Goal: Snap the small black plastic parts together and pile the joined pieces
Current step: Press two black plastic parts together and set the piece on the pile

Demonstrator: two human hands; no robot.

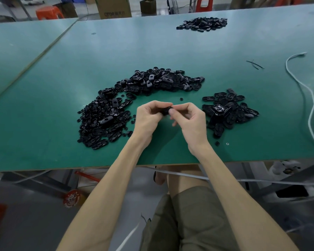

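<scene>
Head view: my left hand and right hand meet just over the tabletop, fingers of both clamped on a black part. Mid-snap, I reckon. Next I squeeze until it seats, then drop it on the joined pile at my right. Loose parts curve round left and ahead. A white cable trails far right, well clear.
</scene>
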